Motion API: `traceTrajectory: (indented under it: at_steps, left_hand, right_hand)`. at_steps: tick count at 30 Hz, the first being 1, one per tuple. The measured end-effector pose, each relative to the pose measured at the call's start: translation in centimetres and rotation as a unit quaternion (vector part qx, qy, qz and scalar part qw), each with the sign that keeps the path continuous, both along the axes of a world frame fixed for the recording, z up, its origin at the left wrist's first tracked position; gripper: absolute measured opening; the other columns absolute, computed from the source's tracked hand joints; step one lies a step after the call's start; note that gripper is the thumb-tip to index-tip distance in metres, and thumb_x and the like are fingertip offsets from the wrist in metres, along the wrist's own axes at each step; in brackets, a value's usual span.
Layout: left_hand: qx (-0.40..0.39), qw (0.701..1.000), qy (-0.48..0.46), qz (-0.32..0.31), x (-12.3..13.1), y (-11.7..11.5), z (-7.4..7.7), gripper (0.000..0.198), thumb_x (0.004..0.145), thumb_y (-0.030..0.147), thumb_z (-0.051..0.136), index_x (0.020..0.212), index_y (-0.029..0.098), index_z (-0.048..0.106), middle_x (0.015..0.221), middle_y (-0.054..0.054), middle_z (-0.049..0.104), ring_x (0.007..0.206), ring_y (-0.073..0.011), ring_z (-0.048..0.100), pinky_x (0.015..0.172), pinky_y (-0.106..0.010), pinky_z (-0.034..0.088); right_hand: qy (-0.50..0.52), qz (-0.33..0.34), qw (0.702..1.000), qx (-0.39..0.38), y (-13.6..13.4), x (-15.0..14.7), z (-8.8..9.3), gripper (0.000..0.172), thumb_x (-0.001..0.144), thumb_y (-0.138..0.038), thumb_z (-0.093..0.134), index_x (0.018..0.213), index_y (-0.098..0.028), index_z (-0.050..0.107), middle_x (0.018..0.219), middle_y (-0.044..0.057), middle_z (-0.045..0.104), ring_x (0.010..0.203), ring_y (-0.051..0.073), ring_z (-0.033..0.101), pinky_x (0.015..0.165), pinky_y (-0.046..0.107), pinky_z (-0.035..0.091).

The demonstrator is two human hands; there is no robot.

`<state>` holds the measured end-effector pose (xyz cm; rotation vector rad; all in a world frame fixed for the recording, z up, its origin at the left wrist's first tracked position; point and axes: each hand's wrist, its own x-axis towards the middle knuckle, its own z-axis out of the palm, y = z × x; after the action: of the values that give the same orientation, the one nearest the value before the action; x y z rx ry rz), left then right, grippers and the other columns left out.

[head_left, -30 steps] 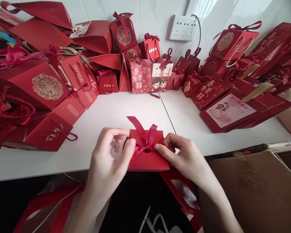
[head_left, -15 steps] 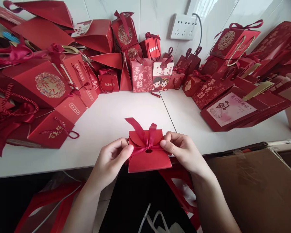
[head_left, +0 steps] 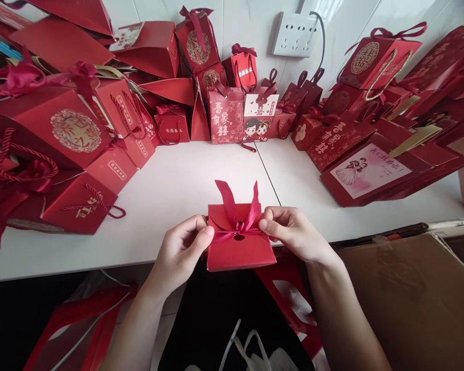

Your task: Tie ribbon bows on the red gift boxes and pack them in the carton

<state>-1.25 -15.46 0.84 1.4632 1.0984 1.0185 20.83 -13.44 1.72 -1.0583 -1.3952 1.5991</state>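
Left hand [head_left: 185,245] has moved in from loose beside the small red folded-card box [head_left: 239,255] to its left edge; right hand [head_left: 299,234] has shifted outward from near the knot.
Both hands now pinch the box's opposite side edges, thumbs on top; box held at the worktop [head_left: 170,190]'s near edge, contact unclear. Glossy crimson satin ribbon [head_left: 227,201] tied across the flap, both tails up, more splayed than before. Best handling, as judged: even, light pressure at the edges so the card doesn't crease, thumbs clear of the knot, band kept flat.
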Motion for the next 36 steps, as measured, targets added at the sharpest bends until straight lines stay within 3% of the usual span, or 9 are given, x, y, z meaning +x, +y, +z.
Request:
traceTrajectory:
  at_steps: [5,11,14,18,21,25,28,31,36]
  left_hand:
    - [0.017,1.0,-0.005,0.025,-0.3,0.1,-0.6,0.037,0.085,0.049,0.051,0.065,0.019,0.041,0.061,0.004,0.036,0.053,-0.0092,0.033,0.049,-0.022,0.03]
    - [0.088,0.989,-0.024,0.119,0.0,1.3,-1.9,0.047,0.084,0.057,0.045,0.111,0.02,0.052,0.11,-0.007,0.059,0.096,-0.02,0.056,0.082,-0.032,0.045]
    - [0.084,0.98,-0.045,0.175,0.0,1.4,-2.1,0.044,0.087,0.054,0.04,0.106,0.018,0.055,0.076,-0.003,0.064,0.074,-0.0182,0.06,0.07,-0.031,0.047]
    - [0.13,0.929,-0.153,0.31,-1.2,1.0,-1.7,0.03,0.088,0.036,0.038,0.073,0.017,0.056,0.034,0.007,0.036,0.035,-0.0115,0.037,0.045,-0.026,0.035]
    - [0.189,0.904,-0.163,0.346,-1.9,0.8,-1.1,0.021,0.082,0.025,0.046,0.064,0.018,0.053,0.038,0.007,0.034,0.036,-0.0092,0.034,0.044,-0.024,0.033]
    - [0.198,0.938,0.031,0.284,-1.6,1.1,-0.4,0.019,0.081,0.03,0.057,0.096,0.019,0.061,0.09,-0.004,0.063,0.085,-0.0167,0.06,0.072,-0.028,0.047]
    - [0.169,0.958,0.123,0.198,-1.0,2.0,0.2,0.041,0.085,0.043,0.05,0.121,0.022,0.051,0.127,-0.008,0.053,0.118,-0.0223,0.05,0.093,-0.034,0.044]
    - [0.122,0.968,0.168,0.143,-0.7,3.1,0.8,0.04,0.089,0.049,0.041,0.116,0.023,0.054,0.114,-0.007,0.061,0.112,-0.0226,0.055,0.095,-0.037,0.043]
    - [0.137,0.955,0.246,0.096,-1.2,3.6,1.7,0.026,0.086,0.044,0.047,0.085,0.021,0.06,0.094,-0.004,0.062,0.097,-0.0211,0.058,0.081,-0.031,0.047]
  right_hand:
    - [-0.067,-0.039,0.996,0.036,-1.0,1.4,0.1,0.047,0.069,-0.058,0.07,0.068,-0.018,0.046,0.059,-0.005,0.041,0.052,0.007,0.032,0.047,0.021,0.027]
    - [-0.219,-0.011,0.975,0.039,-3.8,2.4,0.4,0.053,0.059,-0.051,0.08,0.077,-0.02,0.041,0.069,-0.006,0.04,0.058,0.008,0.034,0.05,0.02,0.029]
    - [-0.261,-0.048,0.961,0.079,-3.4,2.4,-0.1,0.039,0.072,-0.05,0.07,0.082,-0.021,0.046,0.066,-0.005,0.042,0.058,0.01,0.04,0.053,0.022,0.035]
    - [-0.296,-0.32,0.885,0.165,-2.4,2.5,-0.8,0.024,0.086,-0.044,0.053,0.091,-0.021,0.049,0.062,-0.004,0.048,0.056,0.012,0.047,0.055,0.024,0.04]
    - [-0.255,-0.318,0.888,0.214,-2.8,2.4,-0.7,0.028,0.087,-0.047,0.052,0.099,-0.021,0.051,0.073,0.0,0.056,0.067,0.015,0.056,0.065,0.028,0.048]
    - [-0.268,-0.186,0.902,0.283,-4.0,1.9,-0.1,0.042,0.085,-0.054,0.053,0.113,-0.023,0.05,0.105,0.008,0.058,0.099,0.022,0.058,0.087,0.038,0.049]
    - [-0.332,-0.134,0.882,0.306,-4.6,1.0,0.2,0.078,0.072,-0.062,0.065,0.133,-0.024,0.034,0.13,0.013,0.044,0.12,0.03,0.047,0.098,0.046,0.045]
    - [-0.376,-0.109,0.863,0.319,-4.9,-0.6,0.0,0.108,0.064,-0.065,0.069,0.143,-0.021,0.011,0.142,0.019,0.028,0.132,0.035,0.033,0.104,0.053,0.039]
    - [-0.395,-0.116,0.858,0.306,-4.9,-2.1,-0.6,0.09,0.078,-0.043,0.064,0.143,-0.023,0.005,0.144,0.018,0.023,0.136,0.032,0.028,0.106,0.052,0.036]
